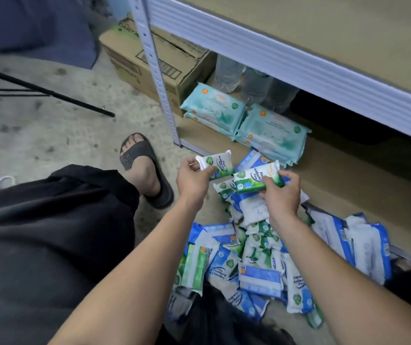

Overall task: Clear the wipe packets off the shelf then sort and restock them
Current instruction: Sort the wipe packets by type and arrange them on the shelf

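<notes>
My left hand grips a small white-and-green wipe packet by its lower edge. My right hand holds a second white-and-green packet just to the right of it, above the heap. A loose pile of several blue and green wipe packets lies on the floor and over the front edge of the bottom shelf. Two stacks of larger teal wipe packs sit on that shelf, one stack on the left and the other stack on the right.
A perforated metal shelf post stands left of the teal packs. Behind it is a cardboard box, and clear bottles stand at the shelf's back. The upper shelf rail overhangs. My sandalled foot rests on the concrete floor.
</notes>
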Tool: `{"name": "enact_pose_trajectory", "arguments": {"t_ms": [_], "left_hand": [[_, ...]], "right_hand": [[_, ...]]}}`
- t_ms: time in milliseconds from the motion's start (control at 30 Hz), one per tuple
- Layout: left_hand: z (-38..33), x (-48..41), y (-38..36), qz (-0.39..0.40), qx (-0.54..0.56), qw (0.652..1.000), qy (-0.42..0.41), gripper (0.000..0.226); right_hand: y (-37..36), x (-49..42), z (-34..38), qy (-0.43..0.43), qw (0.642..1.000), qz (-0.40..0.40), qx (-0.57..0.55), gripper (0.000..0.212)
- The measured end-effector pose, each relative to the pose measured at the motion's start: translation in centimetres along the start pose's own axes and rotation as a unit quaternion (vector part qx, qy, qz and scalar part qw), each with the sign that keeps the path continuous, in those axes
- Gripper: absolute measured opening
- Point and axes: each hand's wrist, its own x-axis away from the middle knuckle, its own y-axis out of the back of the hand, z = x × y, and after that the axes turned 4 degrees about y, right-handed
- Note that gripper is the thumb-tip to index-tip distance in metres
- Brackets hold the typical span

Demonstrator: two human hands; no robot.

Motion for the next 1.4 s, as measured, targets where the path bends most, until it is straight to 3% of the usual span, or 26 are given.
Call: {"name": "enact_pose_trajectory", "arguments": {"t_ms": [167, 300, 500, 567, 633, 733, 900, 967, 1067, 1167, 1400], "left_hand": [[0.2, -5.7, -1.1, -0.03, -0.052, 0.997, -0.04, 0.018], [-0.6, -8.8, -1.8, 0.0, -0.113, 0.99, -0.085, 0.035], [-0.5, -12.7, -2.2, -0.026, -0.197, 0.968, -0.15, 0.036], [-0.5, -13.4, -2.2, -0.021, -0.226, 0.959, -0.171, 0.051], [-0.4, -13.9, -2.2, 0.013, -0.276, 0.937, -0.212, 0.07], [0.7, -14.3, -2.3, 0.034, -0.397, 0.877, -0.269, 0.081], [2.9, -13.7, -2.2, -0.049, -0.504, 0.78, -0.368, 0.048], [3.5, -13.9, -2.6, -0.033, -0.501, 0.775, -0.383, 0.038], [4.1, -14.1, -3.0, 0.0, -0.503, 0.791, -0.348, 0.052], [3.7, -14.7, -3.2, 0.028, -0.511, 0.798, -0.32, 0.064], [-0.2, -17.0, -2.4, 0.084, -0.58, 0.763, -0.272, 0.07]], "right_hand": [[-3.8, -3.0, 0.1, 0.0, 0.999, -0.038, 0.004, 0.03], [-6.5, -5.2, 0.4, 0.002, 0.998, -0.062, -0.008, 0.027], [-8.9, -7.0, -0.9, -0.018, 0.998, -0.04, -0.044, 0.028], [-9.3, -7.3, -1.4, -0.025, 0.998, -0.033, -0.038, 0.026], [-9.4, -7.4, -1.5, -0.016, 1.0, -0.017, -0.001, 0.027], [-9.0, -7.2, -1.5, 0.058, 0.989, 0.022, 0.131, 0.031], [-7.5, -7.2, -2.6, 0.179, 0.925, 0.075, 0.328, 0.034], [-6.9, -7.2, -3.0, 0.248, 0.883, 0.081, 0.389, 0.04], [-6.5, -7.1, -3.4, 0.323, 0.822, 0.117, 0.455, 0.048], [-6.6, -7.1, -3.7, 0.324, 0.789, 0.169, 0.494, 0.053], [-8.0, -7.1, -3.6, 0.335, 0.679, 0.227, 0.613, 0.067]]}}
